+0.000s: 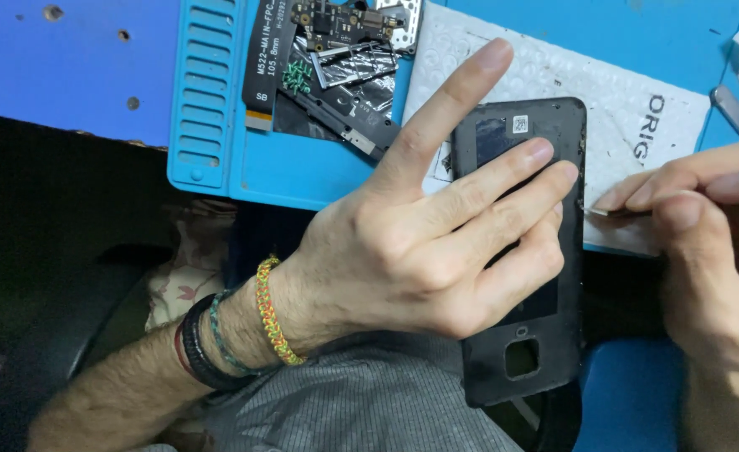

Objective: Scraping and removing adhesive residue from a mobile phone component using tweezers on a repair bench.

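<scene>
Left hand [411, 251], nearest the lens at frame centre, presses spread fingers flat on the black plastic phone back cover [545, 335]. Right hand [704, 243], right edge, pinches a thin metal pry tool [608, 213] at its seam. Cover apparently still attached; loose components lie on the blue mat [210, 125], upper left.

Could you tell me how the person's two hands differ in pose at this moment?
The left hand lies spread flat on the black phone back cover, index finger raised; the right hand is curled, pinching a thin tool. The left wrist wears bracelets; the right shows none. Both meet at the cover.
</scene>
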